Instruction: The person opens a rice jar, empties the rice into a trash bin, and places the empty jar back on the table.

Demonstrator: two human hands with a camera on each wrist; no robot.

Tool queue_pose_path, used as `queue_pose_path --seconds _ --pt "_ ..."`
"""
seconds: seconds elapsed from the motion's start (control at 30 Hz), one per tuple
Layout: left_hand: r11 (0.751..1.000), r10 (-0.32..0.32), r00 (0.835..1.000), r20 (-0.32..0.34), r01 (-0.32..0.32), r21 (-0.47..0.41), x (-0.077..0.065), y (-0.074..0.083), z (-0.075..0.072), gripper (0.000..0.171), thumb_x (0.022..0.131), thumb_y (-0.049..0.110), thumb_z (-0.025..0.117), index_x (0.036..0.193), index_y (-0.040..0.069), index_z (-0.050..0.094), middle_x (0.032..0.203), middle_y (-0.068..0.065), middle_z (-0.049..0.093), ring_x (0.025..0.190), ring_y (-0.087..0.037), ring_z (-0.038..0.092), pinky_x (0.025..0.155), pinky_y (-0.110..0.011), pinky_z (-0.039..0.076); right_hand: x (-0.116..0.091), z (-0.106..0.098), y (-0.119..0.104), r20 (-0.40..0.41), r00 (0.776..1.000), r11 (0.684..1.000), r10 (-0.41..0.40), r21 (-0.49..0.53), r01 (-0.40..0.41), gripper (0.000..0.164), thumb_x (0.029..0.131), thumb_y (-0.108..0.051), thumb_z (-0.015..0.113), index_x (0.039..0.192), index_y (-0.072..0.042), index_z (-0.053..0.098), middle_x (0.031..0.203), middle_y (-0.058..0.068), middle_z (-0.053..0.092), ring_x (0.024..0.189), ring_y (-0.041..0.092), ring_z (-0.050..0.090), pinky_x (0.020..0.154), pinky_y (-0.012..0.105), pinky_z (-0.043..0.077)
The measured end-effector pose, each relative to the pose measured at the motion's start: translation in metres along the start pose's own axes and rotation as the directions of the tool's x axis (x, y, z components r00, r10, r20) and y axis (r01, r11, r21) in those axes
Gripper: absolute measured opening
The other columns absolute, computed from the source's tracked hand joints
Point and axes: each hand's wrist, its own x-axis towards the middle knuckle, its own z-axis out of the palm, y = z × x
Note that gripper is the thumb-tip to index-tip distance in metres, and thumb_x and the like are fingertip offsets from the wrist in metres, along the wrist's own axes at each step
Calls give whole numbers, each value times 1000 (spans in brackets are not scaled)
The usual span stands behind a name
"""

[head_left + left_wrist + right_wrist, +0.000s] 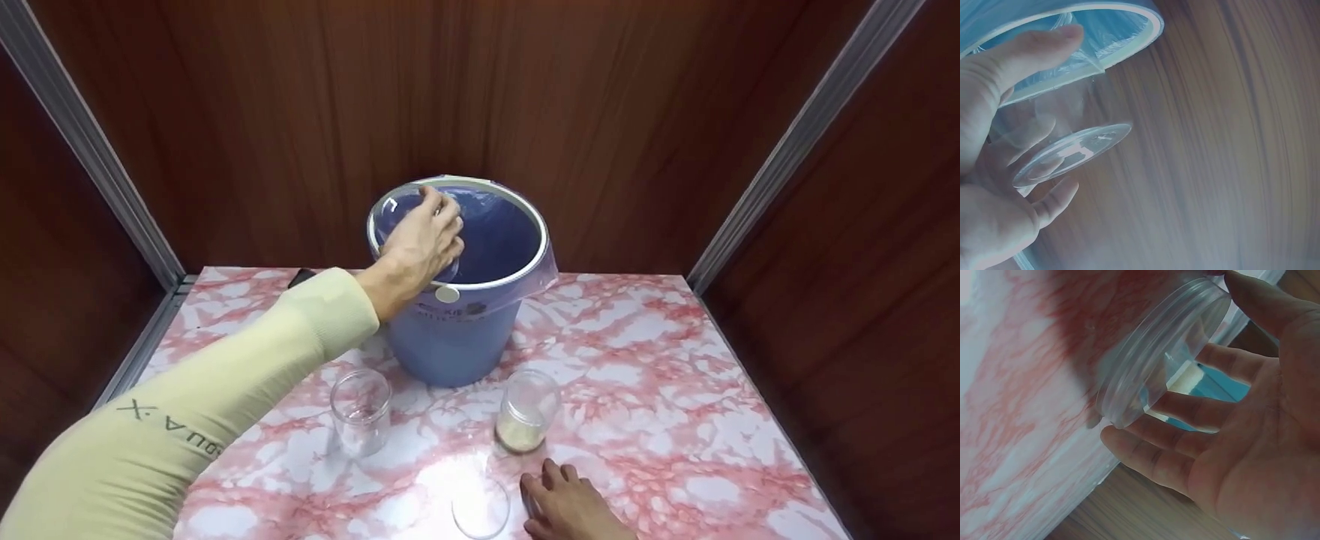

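Observation:
My left hand [427, 232] grips a clear jar [1072, 154] at the left side of the blue bin's mouth. In the left wrist view the thumb lies on one side, several fingers show through the wall, and the jar's round base faces the camera. Low over the table, my right hand [574, 506] holds a clear round lid [1157, 354] by its edge, thumb at one end and fingers curving behind it. A clear ring-shaped piece [480, 510] lies left of that hand. Just beyond stands a clear jar [525, 412] with pale contents at its bottom.
The blue bin [450, 345], lined with a thin bag, stands at the back against the wood-grain wall [600, 135]. Another clear jar [360, 416] stands in front of it, left of middle. A small dark object [301, 277] sits behind the left sleeve on the marbled table [637, 352].

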Motion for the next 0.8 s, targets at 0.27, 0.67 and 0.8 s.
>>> queue_pose_path --seconds 0.27,0.67,0.8 --pt "998 -50 998 -38 48 -45 -5 -4 0 61 85 22 59 141 21 33 139 -16 38 122 -42 31 94 -57 29 1 -1 0 -5 1000 1000 1 -1 -1 60 79 -46 65 128 -15 48 122 23 47 98 39 49 64 51 48" --pt "918 -248 967 -65 213 -335 -33 -26 15 66 85 20 60 142 17 27 136 -25 35 121 -45 33 97 -62 26 2 -2 -2 71 997 999 38 24 -40 66 80 -51 61 132 -14 45 128 27 44 106 44 47 73 57 47" --pt "830 -371 926 -68 298 -472 -49 -28 21 85 72 21 73 142 15 25 131 -28 39 117 -45 38 96 -58 29 1 -2 -1 9 1000 1000 5 -2 -5 62 80 -51 61 128 -15 47 123 26 48 101 42 50 67 54 48"
